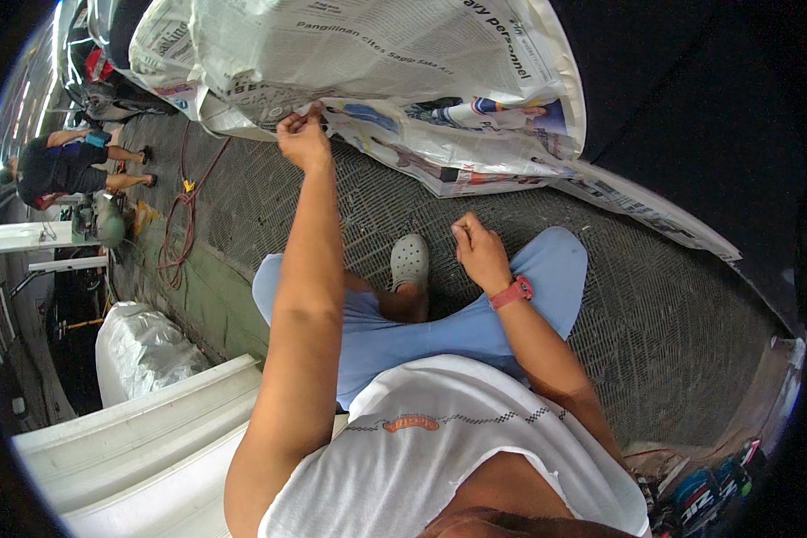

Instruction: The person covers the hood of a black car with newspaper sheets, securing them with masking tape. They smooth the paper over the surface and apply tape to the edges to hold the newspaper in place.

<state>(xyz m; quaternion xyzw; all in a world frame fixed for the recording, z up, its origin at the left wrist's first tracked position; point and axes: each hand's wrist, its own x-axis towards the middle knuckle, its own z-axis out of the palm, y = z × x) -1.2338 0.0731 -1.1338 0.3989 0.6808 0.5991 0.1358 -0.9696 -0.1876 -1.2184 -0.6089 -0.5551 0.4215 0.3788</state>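
Newspaper sheets (359, 54) cover a large curved panel in front of me, with loose, crumpled lower edges. My left hand (304, 142) reaches up to that lower edge, its fingertips pinched against the newspaper. Below the sheets and apart from them, my right hand (481, 251) is held over my knee with the fingers curled together. Whatever its fingertips hold, if anything, is too small to make out. A red watch (514, 293) is on the right wrist.
Dark patterned matting (655, 314) covers the floor. A reddish hose (181, 224) lies coiled at the left, near another person (63, 166). White panels (143, 430) and a silver-covered object (148, 350) stand at lower left. Assorted containers (713, 489) sit at lower right.
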